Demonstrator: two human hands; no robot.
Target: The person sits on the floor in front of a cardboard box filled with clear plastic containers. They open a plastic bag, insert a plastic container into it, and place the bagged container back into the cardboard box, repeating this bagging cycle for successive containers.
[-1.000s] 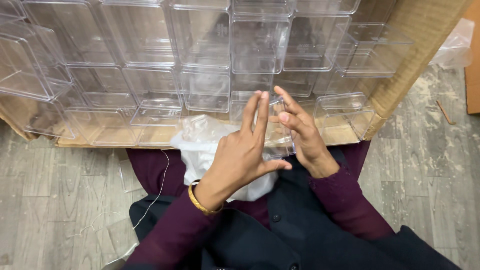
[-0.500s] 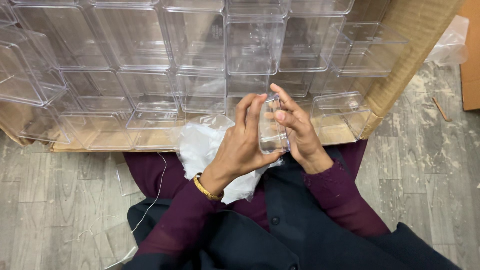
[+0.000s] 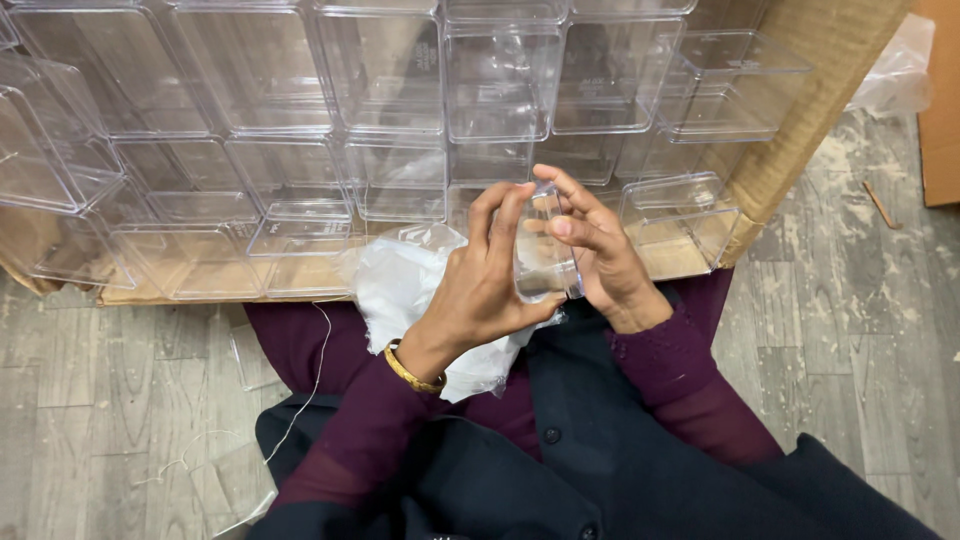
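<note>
Fig.: grey wood-plank floor [image 3: 860,300], dusty; cardboard tray [image 3: 800,120] w/ rows of clear, hard, square-edged boxes [image 3: 380,90]. We hold a small clear box [image 3: 545,255] above the lap, left hand [image 3: 480,290] & right hand [image 3: 600,255] fingers clamped on it. Soft white crumpled bag [image 3: 400,290] beneath.

Grey wood-look plank floor [image 3: 120,410] lies beneath stacked clear plastic boxes [image 3: 380,90] on a cardboard sheet [image 3: 820,70].
</note>
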